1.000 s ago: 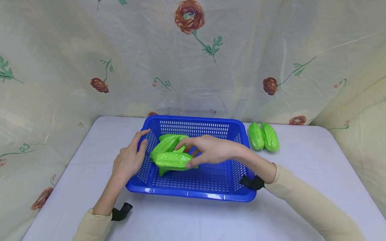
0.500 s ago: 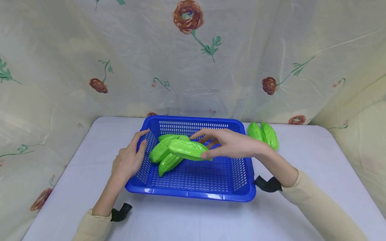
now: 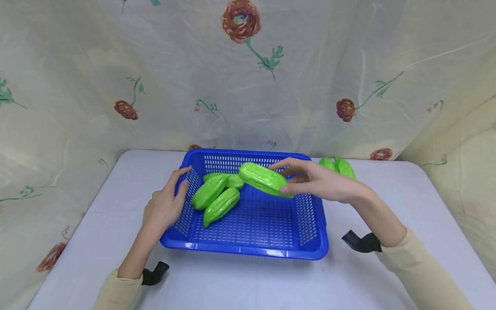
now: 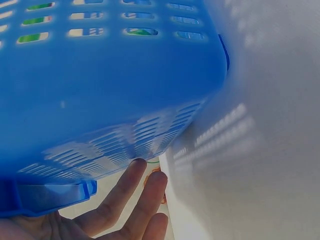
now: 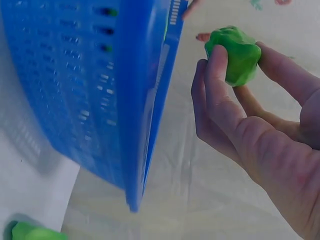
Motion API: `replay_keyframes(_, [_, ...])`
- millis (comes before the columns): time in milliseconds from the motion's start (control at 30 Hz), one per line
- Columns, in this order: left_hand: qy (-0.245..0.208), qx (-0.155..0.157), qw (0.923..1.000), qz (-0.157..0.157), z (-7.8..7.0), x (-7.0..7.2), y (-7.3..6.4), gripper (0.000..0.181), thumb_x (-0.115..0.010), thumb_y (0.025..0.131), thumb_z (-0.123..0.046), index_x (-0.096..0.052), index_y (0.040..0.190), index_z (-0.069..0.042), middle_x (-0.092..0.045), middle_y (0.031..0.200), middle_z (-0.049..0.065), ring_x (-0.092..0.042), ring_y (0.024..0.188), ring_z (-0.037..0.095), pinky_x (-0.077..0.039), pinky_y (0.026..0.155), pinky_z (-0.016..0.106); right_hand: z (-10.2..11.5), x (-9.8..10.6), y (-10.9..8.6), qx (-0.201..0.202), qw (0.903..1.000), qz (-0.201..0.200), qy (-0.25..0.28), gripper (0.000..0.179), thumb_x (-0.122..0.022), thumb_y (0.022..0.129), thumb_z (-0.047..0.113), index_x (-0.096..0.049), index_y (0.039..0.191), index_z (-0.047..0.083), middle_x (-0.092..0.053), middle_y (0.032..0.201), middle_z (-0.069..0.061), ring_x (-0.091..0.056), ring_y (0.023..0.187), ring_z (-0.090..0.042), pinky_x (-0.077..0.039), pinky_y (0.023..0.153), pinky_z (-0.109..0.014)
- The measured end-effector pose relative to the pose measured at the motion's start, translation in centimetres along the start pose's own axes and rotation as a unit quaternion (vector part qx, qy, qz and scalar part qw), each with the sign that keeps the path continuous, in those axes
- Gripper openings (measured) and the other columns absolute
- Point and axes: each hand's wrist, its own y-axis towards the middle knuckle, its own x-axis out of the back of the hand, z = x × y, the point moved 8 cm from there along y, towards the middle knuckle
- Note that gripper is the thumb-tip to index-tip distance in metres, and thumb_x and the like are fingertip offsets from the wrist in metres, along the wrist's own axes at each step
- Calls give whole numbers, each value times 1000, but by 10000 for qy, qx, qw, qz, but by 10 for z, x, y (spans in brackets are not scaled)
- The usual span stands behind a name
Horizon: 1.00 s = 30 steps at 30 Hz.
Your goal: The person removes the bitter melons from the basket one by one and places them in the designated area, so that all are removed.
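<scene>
The right hand [image 3: 320, 181] pinches a green ridged gourd [image 3: 261, 176] by its right end, thumb on the near side and fingers on the far side, the body tilted above the blue basket [image 3: 232, 250] with its left end higher. The glossy, evenly coloured skin suggests a moulded piece, probably light and stiff and unlikely to bruise, though its sheen could let it slip; the lengthwise ridges should give some purchase. Pinched at one end, it seems prone to twist, so a hold across the middle looks steadier. The left hand [image 3: 164, 206] holds the basket's left rim, thumb over it, other fingers stretched along the outside. Within, three more gourds [image 3: 210, 192] lie toward the left; the front gourd [image 3: 221, 207], its right flank free, looks easiest to span, while the rear gourd [image 3: 235, 181] is partly covered. Two further gourds [image 3: 344, 168] rest side by side on the surface [image 3: 248, 284], partly hidden behind the right hand
</scene>
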Motion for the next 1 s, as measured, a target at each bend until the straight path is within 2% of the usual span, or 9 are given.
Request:
replay_keyframes(133, [-21, 19, 10000, 4, 1, 0, 0, 50, -35, 116, -45, -36, 166, -40, -42, 65, 4, -39, 49, 17, -32, 43, 29, -6, 14, -7, -133, 9996, -258, 12, 56, -71, 105, 29, -51, 157, 23, -52, 158, -18, -60, 141, -40, -55, 111, -57])
replay_keyframes(233, [-40, 15, 10000, -6, 1, 0, -1, 50, -35, 116, -45, -36, 166, -40, -43, 65, 5, -39, 49, 18, -32, 43, 29, -11, 25, -11, -218, 9988, -424, 117, 56, -70, 106, 29, -50, 158, 22, -52, 156, -18, -64, 134, -37, -59, 105, -53])
replay_keyframes(400, [-37, -18, 10000, -28, 0, 0, -1, 50, -36, 116, -44, -37, 166, -39, -40, 65, 3, -38, 48, 17, -32, 44, 29, -26, 43, -23, -294, 9967, -741, 146, 57, -69, 106, 30, -48, 159, 23, -54, 154, -15, -58, 138, -39, -58, 98, -42])
replay_keyframes(533, [2, -21, 10000, -23, 0, 0, -1, 50, -37, 117, -43, -36, 166, -38, -40, 65, 3, -38, 48, 17, -31, 44, 29, -44, 59, -33, -510, 9937, -995, 124, 61, -68, 107, 34, -43, 162, 24, -49, 162, -17, -57, 142, -41, -57, 101, -44])
replay_keyframes(600, [10, -14, 10000, -13, -1, 1, -1, 50, -37, 117, -43, -36, 166, -38, -40, 65, 4, -38, 48, 18, -31, 45, 29, -54, 67, -38, -651, 9914, -1126, 160, 64, -67, 107, 35, -40, 164, 23, -46, 164, -20, -58, 141, -39, -58, 102, -42])
replay_keyframes(767, [13, 3, 10000, 19, -3, 2, -1, 50, -37, 117, -42, -36, 166, -37, -41, 65, 4, -39, 48, 18, -31, 45, 29, -78, 85, -50, -828, 9847, -1391, 654, 67, -64, 110, 29, -32, 167, 15, -38, 167, -25, -69, 123, -11, -59, 96, -23])
replay_keyframes(867, [22, 22, 10000, 35, -3, 2, -1, 50, -37, 117, -42, -36, 166, -37, -41, 65, 4, -40, 48, 18, -32, 44, 29, -91, 94, -57, -838, 9802, -1494, 989, 68, -62, 111, 24, -28, 167, 10, -37, 165, -24, -69, 114, 2, -59, 98, -21])
replay_keyframes(933, [14, 36, 10000, 46, -3, 2, -1, 50, -37, 117, -42, -36, 166, -38, -42, 65, 5, -40, 48, 18, -32, 44, 29, -100, 98, -61, -858, 9780, -1563, 1080, 67, -61, 111, 24, -27, 167, 8, -44, 160, -18, -68, 114, 5, -59, 99, -22])
replay_keyframes(1000, [5, 41, 10000, 57, -3, 2, -1, 50, -37, 117, -42, -36, 166, -38, -43, 66, 5, -41, 48, 19, -32, 44, 29, -109, 103, -65, -849, 9764, -1632, 1131, 64, -60, 112, 23, -29, 165, 9, -54, 150, -6, -67, 116, 4, -60, 99, -23])
